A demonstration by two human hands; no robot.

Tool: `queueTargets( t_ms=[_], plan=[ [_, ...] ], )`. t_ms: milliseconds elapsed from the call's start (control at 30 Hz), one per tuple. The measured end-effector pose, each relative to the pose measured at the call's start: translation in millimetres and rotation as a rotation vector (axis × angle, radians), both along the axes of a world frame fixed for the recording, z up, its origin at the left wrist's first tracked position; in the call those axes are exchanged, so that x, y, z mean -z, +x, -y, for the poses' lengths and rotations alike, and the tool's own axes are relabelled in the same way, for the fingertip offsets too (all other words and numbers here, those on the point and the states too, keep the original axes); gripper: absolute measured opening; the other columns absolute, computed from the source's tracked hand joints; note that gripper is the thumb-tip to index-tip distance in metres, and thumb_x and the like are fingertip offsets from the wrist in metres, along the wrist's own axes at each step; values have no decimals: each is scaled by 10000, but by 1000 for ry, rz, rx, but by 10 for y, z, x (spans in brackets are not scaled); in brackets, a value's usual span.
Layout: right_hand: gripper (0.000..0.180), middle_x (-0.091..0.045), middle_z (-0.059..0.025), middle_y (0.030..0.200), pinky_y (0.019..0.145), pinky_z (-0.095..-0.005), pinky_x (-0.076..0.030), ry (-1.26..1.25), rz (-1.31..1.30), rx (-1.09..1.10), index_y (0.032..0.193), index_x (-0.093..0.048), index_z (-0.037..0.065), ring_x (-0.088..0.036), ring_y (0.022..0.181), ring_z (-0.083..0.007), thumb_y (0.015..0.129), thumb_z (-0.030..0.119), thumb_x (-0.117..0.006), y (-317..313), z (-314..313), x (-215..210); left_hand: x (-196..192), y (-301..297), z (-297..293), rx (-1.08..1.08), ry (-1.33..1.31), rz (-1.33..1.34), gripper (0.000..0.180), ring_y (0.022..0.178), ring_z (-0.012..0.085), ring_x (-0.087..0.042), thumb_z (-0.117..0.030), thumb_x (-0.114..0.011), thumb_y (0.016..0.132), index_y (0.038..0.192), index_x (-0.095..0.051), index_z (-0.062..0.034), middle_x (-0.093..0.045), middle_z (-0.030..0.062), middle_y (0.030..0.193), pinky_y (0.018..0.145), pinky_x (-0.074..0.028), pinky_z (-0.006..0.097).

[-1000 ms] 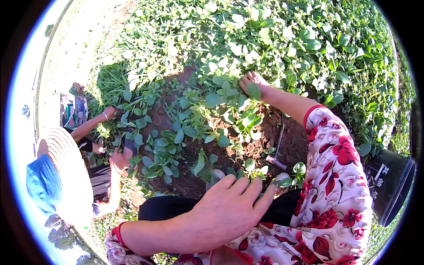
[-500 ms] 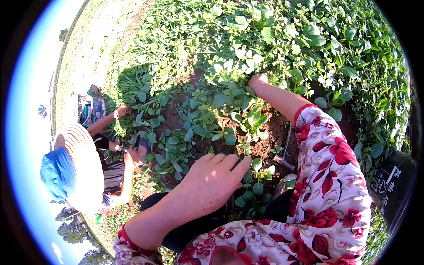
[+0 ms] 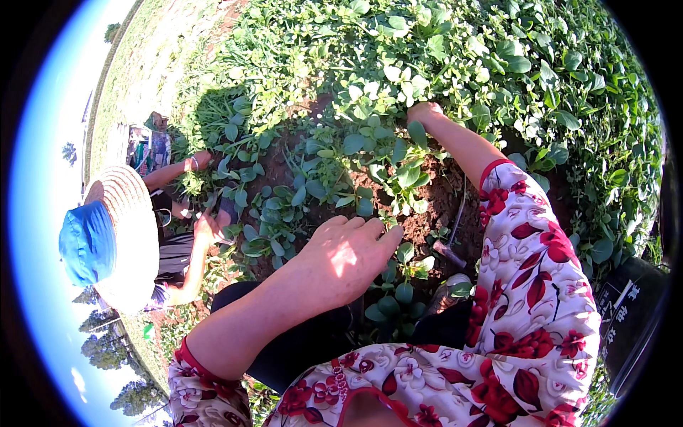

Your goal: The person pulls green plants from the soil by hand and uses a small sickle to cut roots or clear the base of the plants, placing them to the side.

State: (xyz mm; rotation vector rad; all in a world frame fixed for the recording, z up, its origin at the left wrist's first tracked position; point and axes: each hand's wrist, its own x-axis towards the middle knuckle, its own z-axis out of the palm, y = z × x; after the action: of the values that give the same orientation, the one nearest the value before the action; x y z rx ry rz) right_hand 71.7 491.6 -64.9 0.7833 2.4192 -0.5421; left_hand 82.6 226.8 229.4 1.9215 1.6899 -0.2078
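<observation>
1. Head view, edges: black bucket [image 3: 633,313] hugging the right rim; co-worker's hat [image 3: 131,238] crowding the left; brown soil [image 3: 442,206] shows between the hands, with a thin tool [image 3: 449,254] lying there.
2. Head view, hands: well apart; right hand [image 3: 425,114] reaches forward into the leafy plants [image 3: 409,176] ahead, fingers hidden, can't tell its grip; left hand [image 3: 346,248] hangs back-up nearer the body, fingers bent, grip unclear too.

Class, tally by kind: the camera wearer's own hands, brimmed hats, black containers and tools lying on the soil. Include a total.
Wearer's hands: 2 (left hand, right hand)
Brimmed hat: 1
Black container: 1
Tool on soil: 1
Total: 5
</observation>
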Motion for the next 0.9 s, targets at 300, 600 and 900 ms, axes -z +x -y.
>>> queueTargets(
  t_ms=[300,600,900],
  plan=[
    [293,-673,-139,857,702,-387,-524,84,-311,-151,850,-675,71,-659,815,-293,762,315,-538,316,4,148,31,-6,-21,3,-46,11,463,864,272,-596,-155,-664,767,1180,-502,-25,-580,102,923,773,-467,377],
    [190,-665,-133,870,715,-416,-521,-10,-176,-521,893,-666,87,-643,851,-328,734,174,-611,412,457,-107,-30,-38,23,48,-44,96,458,860,247,-597,-169,-628,790,1202,-494,-19,-575,95,910,749,-449,357],
    [132,-568,-84,916,557,-392,-490,349,-504,-701,913,-573,61,-627,686,-260,801,120,-535,204,591,218,-100,-114,102,64,23,151,489,830,235,-590,-101,-597,734,1198,-483,7,-565,97,878,721,-440,339]
  ],
)
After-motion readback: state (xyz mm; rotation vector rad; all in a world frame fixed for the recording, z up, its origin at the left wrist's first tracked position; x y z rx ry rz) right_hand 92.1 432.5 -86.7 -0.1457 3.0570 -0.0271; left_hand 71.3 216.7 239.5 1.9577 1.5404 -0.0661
